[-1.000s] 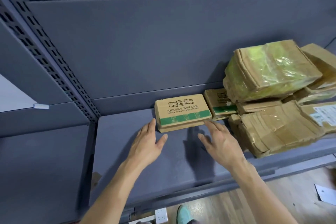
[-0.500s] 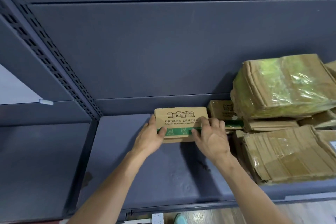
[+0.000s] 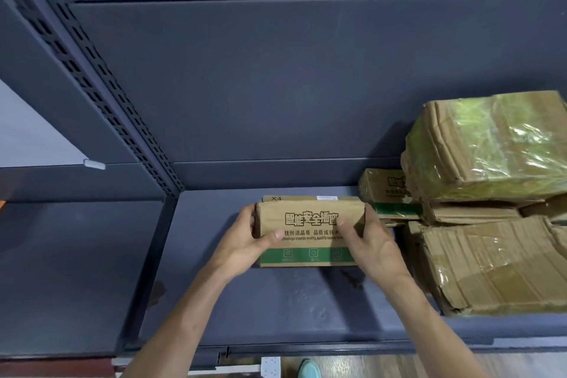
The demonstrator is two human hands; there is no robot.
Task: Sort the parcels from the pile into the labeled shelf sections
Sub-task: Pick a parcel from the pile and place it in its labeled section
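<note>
Head view of a two-handed hold on one parcel. The small carton [image 3: 310, 230], printed face and green band turned toward the camera, stood on the left part of the grey shelf [image 3: 291, 310], just left of the pile and near the back panel. The left hand [image 3: 245, 242] clasped its left end and the right hand [image 3: 371, 242] its right end; each thumb lay across the printed face while the fingers curled out of sight round the end, so both hands were clamped on the carton, which sat squarely between the palms with its middle left uncovered. Gripping the short ends probably served to keep the load level and the markings on its upper face readable, a handwritten "X4" and a small white label at the rear edge. Whether the lower edge rested on the shelf or was raised just off it could not be told from this angle. To the right, a matching carton [image 3: 386, 190] lay partly under a tape-wrapped parcel [image 3: 487, 150], with a crumpled brown parcel [image 3: 491, 267] in front; the held carton was apart from all three, so it could probably be drawn out without disturbing the stack. No section label was legible; a small white tag [image 3: 94, 164] showed at the left.
</note>
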